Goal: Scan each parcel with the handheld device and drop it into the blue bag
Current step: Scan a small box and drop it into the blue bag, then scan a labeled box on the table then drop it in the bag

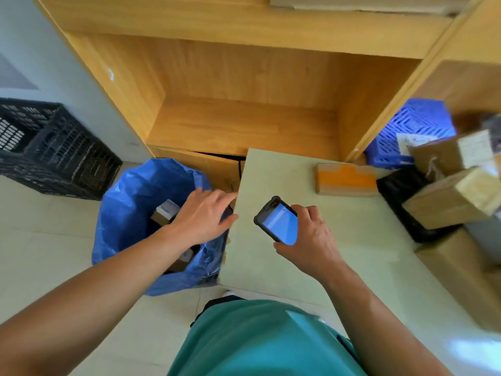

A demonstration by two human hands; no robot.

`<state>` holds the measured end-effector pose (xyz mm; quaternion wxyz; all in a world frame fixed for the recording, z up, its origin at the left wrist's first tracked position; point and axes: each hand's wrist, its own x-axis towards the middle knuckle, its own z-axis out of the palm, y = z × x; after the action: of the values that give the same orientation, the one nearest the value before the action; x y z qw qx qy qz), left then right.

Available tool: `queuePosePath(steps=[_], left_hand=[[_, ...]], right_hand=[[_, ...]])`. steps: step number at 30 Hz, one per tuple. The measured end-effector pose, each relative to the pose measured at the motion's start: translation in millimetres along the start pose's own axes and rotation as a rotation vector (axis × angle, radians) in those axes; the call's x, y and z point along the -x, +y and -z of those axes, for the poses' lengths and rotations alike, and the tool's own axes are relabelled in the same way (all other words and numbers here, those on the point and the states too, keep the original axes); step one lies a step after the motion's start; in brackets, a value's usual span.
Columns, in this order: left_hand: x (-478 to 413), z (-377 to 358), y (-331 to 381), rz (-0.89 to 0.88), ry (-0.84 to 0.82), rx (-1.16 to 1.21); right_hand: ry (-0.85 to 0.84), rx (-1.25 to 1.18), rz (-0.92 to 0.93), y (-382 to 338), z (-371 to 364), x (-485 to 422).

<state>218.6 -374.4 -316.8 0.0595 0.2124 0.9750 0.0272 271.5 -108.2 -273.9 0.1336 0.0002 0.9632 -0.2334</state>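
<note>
1. Left hand — fingers spread, empty — hovers over the open blue plastic bag, left of the pale table.
2. Right hand grips the black blue-screened handheld device above the table.
3. Brown cardboard parcels lie in the bag.

The blue bag stands with its mouth wide open, hard against the left edge of the counter. The left hand spreads over the counter side of the opening, and boxes lie low inside with room above them. Bare counter runs between the right hand, which grips the handheld device, and an orange-taped parcel at the far edge. A black bag and stacked cardboard parcels crowd the right side. A wooden shelf walls the back, and a black crate stands left of the bag, apart from it.
</note>
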Motion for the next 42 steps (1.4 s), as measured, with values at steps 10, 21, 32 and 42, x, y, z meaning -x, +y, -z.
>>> queuePosePath(steps=[10,21,32,42], left_hand=[[-116,-5,190,-0.306,-0.042,0.115],[-229,2,425,-0.588,0.060,-0.022],[-310,14,508,-0.299,-0.069,-0.063],[-288,17,463,-0.375,-0.154,-0.087]], right_hand=[[0.149,-0.108,-0.328,165,59,77],[0.278,-0.172,-0.670,308,108,178],[0.289,-0.214,-0.753,353,113,195],[0.298,-0.221,-0.640,343,115,161]])
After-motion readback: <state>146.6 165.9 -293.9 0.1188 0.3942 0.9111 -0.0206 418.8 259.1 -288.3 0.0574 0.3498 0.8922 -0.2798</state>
